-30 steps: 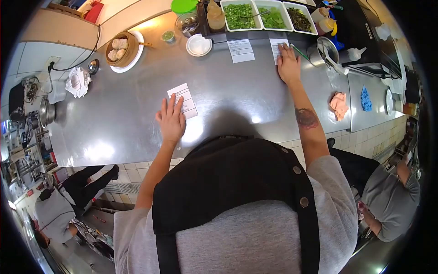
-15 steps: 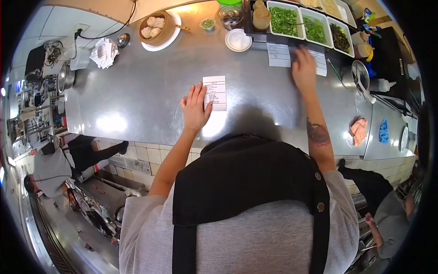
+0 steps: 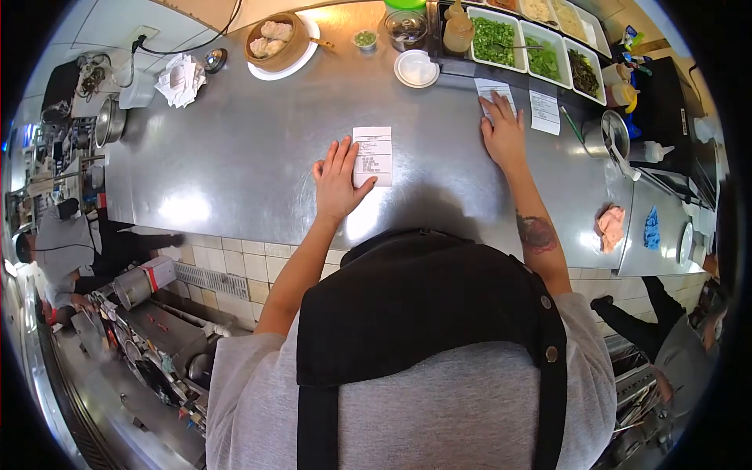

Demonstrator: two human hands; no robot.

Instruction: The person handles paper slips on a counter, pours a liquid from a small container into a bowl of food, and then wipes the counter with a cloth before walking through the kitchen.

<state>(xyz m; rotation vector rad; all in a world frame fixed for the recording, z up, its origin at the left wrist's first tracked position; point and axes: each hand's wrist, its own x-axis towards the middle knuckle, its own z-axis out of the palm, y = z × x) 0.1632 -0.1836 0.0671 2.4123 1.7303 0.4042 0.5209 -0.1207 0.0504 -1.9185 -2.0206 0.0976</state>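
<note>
On the steel counter [image 3: 258, 157], my left hand [image 3: 338, 178] lies with fingers spread, its fingertips and thumb on the left edge of a printed paper slip [image 3: 376, 157]. Further right, my right hand [image 3: 504, 135] is open, its fingertips resting on the lower part of a second slip [image 3: 490, 86] near the black topping tray. A third slip [image 3: 544, 113] lies just right of that hand, not touched by it.
At the back stand a bamboo steamer [image 3: 296, 39] with dumplings, a white lid [image 3: 417, 69] and tubs of chopped greens [image 3: 495, 39]. To the right are a metal pot [image 3: 597, 137] and a pink cloth [image 3: 609, 227]. Other people stand at both sides.
My right hand has moved left and slightly down, from between the two upper slips onto the left one, which is now tilted. My left hand stays at its slip. The view has shifted slightly.
</note>
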